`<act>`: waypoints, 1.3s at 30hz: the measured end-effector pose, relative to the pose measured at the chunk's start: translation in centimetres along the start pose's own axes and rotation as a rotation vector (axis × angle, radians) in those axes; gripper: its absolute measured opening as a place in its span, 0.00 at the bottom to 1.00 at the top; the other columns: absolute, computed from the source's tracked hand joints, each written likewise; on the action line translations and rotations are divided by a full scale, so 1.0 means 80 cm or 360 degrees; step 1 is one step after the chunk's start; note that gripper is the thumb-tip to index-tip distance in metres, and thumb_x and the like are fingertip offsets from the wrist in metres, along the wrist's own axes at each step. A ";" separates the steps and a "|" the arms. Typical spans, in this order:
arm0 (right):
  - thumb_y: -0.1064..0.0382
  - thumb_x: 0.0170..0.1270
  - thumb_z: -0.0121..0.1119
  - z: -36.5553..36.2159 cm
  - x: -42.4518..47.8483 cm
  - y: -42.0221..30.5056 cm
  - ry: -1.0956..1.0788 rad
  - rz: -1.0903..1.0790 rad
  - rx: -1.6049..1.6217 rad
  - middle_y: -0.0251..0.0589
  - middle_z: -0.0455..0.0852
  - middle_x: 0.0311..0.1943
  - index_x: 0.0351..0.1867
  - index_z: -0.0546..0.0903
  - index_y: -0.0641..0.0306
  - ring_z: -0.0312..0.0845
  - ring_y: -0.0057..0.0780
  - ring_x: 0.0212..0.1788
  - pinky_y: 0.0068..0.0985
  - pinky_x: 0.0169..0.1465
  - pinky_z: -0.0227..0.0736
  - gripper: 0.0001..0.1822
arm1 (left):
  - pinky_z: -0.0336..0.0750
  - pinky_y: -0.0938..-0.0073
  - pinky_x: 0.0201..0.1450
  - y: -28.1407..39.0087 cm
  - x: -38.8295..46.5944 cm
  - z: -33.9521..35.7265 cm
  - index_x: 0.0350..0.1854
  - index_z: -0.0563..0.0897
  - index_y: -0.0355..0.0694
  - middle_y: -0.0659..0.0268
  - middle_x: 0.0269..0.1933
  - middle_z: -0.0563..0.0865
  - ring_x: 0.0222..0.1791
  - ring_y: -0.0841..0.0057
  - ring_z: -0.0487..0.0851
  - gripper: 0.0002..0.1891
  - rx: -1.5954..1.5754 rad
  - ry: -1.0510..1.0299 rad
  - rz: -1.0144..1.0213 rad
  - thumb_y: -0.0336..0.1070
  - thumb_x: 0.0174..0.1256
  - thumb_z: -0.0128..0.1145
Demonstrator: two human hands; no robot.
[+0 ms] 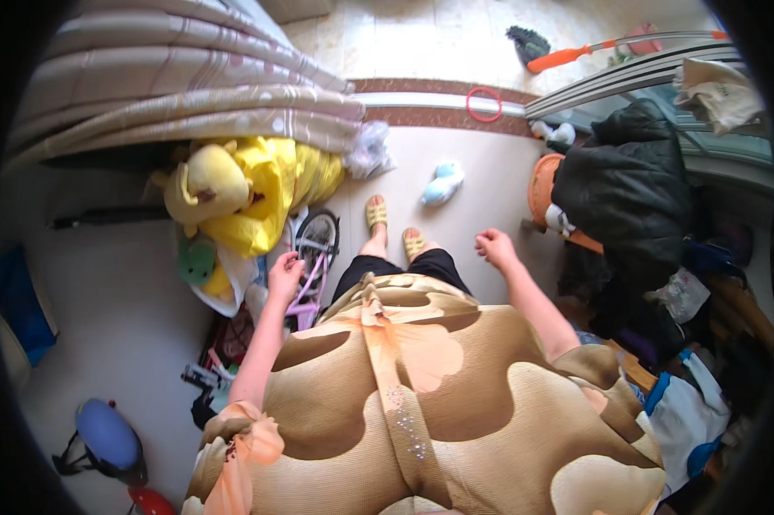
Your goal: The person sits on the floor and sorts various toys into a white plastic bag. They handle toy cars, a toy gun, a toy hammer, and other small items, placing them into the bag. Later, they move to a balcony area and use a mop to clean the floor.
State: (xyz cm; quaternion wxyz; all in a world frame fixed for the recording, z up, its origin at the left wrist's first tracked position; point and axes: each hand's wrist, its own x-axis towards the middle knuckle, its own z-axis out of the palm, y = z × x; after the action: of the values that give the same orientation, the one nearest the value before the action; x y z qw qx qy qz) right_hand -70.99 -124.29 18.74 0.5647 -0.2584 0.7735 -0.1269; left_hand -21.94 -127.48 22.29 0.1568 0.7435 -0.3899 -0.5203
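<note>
My left hand hangs by my side with its fingers loosely curled, and nothing shows in it. Close by stands a child's bicycle with a pink frame and a dark-tyred wheel. On my other side, my right hand is held over bare floor, fingers half bent, with no object visible in it. A light-blue and white soft toy lies on the floor ahead of my feet, which wear yellow strapped sandals.
Left are a yellow plush toy, a yellow bag and a curtain. A red ring lies across the sliding-door track. Right, a black jacket covers an orange chair. A blue helmet sits behind left.
</note>
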 end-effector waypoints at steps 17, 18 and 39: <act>0.57 0.63 0.55 -0.085 0.058 -0.193 0.0322 -0.0017 0.0776 0.34 0.81 0.39 0.53 0.74 0.59 0.78 0.21 0.33 0.21 0.31 0.73 0.19 | 0.76 0.79 0.35 0.223 0.158 0.047 0.50 0.76 0.33 0.60 0.38 0.84 0.29 0.80 0.81 0.18 0.0101 -0.0576 0.0117 0.34 0.59 0.59; 0.57 0.63 0.55 -0.105 0.067 -0.207 0.0432 -0.0081 0.0834 0.34 0.81 0.40 0.54 0.73 0.59 0.78 0.21 0.33 0.20 0.31 0.73 0.20 | 0.76 0.78 0.35 0.227 0.169 0.052 0.50 0.76 0.33 0.60 0.39 0.84 0.30 0.79 0.81 0.18 0.0193 -0.0587 0.0104 0.35 0.59 0.59; 0.51 0.48 0.70 -0.709 0.246 -0.532 0.2476 -0.0510 0.1157 0.58 0.63 0.62 0.66 0.53 0.72 0.65 0.47 0.61 0.34 0.62 0.63 0.50 | 0.72 0.83 0.30 0.610 0.364 0.298 0.49 0.77 0.39 0.66 0.36 0.83 0.31 0.82 0.81 0.15 0.0108 -0.0690 0.0249 0.37 0.61 0.58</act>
State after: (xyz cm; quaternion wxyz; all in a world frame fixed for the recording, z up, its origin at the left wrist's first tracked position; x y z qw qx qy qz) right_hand -117.82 -175.87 42.36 -0.1009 -0.0079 0.8053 -0.5842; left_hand -59.13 -176.58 24.70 0.0840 0.5866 -0.4880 -0.6408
